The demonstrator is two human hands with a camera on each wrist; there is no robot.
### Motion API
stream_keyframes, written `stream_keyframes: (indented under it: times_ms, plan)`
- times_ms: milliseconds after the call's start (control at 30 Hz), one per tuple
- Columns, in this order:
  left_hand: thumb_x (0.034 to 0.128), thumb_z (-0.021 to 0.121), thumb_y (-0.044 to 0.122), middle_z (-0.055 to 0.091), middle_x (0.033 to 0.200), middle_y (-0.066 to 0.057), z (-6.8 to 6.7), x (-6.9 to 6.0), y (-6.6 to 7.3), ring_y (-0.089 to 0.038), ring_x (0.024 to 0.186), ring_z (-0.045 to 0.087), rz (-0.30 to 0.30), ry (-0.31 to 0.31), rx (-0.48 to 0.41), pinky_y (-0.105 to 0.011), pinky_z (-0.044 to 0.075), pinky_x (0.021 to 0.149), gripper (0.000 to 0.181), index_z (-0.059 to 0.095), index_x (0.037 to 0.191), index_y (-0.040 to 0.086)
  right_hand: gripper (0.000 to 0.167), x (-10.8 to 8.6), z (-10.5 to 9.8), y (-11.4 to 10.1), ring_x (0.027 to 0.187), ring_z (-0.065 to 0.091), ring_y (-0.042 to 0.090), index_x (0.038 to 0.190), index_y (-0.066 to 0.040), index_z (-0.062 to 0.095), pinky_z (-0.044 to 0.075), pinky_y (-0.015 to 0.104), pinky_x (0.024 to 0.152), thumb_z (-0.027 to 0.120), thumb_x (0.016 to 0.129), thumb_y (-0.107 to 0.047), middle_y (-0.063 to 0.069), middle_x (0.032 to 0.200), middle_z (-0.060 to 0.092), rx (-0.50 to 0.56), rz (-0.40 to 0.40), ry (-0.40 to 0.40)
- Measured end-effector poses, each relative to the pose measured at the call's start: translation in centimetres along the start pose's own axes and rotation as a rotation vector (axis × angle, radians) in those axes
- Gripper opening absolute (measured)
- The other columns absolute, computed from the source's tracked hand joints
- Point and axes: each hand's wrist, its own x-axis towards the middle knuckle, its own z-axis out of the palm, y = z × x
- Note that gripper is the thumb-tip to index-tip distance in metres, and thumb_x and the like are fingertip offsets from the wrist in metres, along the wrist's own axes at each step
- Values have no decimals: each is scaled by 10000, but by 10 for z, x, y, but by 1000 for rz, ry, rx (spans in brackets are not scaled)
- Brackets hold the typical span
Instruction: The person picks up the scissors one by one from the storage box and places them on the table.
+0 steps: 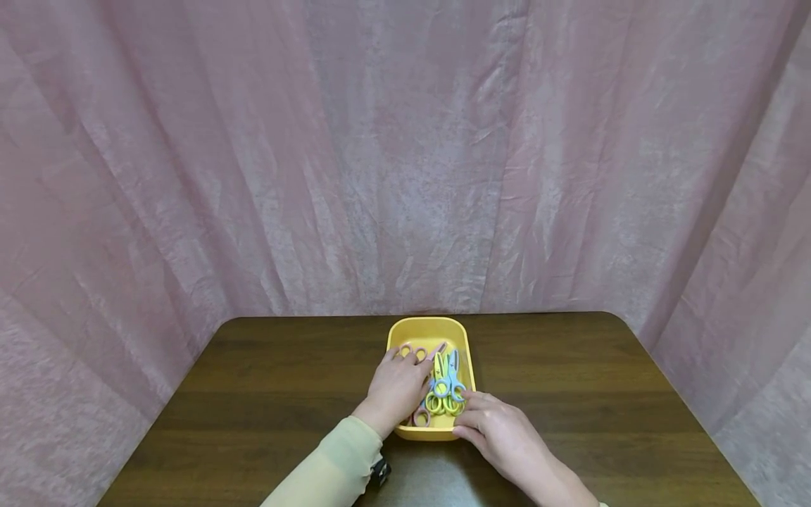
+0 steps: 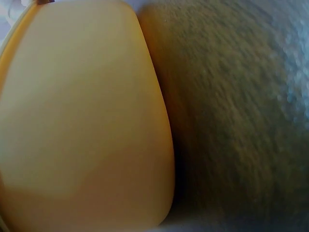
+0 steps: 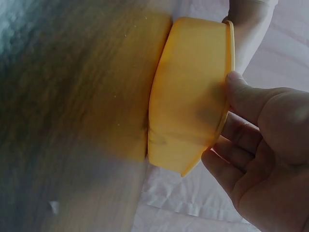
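In the head view a yellow bin [image 1: 426, 435] holds several scissors, among them blue scissors [image 1: 453, 377] lying over yellow-green ones [image 1: 435, 403] on its right side. Pink scissors [image 1: 422, 418] show near the left side. My left hand [image 1: 395, 391] reaches over the left rim, its fingers spread on the scissors; the fingertips are partly hidden. My right hand [image 1: 500, 429] grips the bin's near right corner. The right wrist view shows the right hand [image 3: 270, 140] with its thumb on the rim of the bin [image 3: 193, 92] and fingers bent by the corner. Only the bin's outer wall [image 2: 91, 121] fills the left wrist view.
The bin stands on a dark brown wooden table [image 1: 285, 380]. Pink curtains [image 1: 412, 155] hang behind the table and at both sides. A small black object [image 1: 379, 472] is at my left wrist.
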Motion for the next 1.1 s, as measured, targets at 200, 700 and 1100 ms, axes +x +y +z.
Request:
stream_keyframes:
  times_ms: [200, 700, 1100]
  plan:
    - [1008, 812, 328, 784, 1239, -82, 1, 0, -2, -293, 1142, 735, -1, 24, -6, -505, 480, 1140, 299, 787, 1265, 176, 135, 0, 1, -4, 1211, 742, 265, 845, -219, 783, 602, 437, 1018, 880, 930, -177, -105, 1019, 758, -9, 9, -8]
    - [947, 869, 300, 757, 1150, -107, 0, -7, -5, -323, 1047, 683, 43, 160, -49, -505, 551, 1003, 554, 719, 1467, 179, 145, 0, 3, -4, 1161, 736, 233, 842, -229, 768, 612, 422, 981, 873, 933, -191, -99, 1014, 756, -34, -7, 5]
    - [912, 882, 206, 746, 1084, -136, -10, -19, -9, -339, 918, 665, 76, 305, -35, -506, 559, 961, 367, 800, 1268, 165, 151, 0, 3, -4, 1139, 740, 241, 835, -242, 765, 613, 431, 970, 873, 933, -201, -74, 1025, 770, -36, -15, 16]
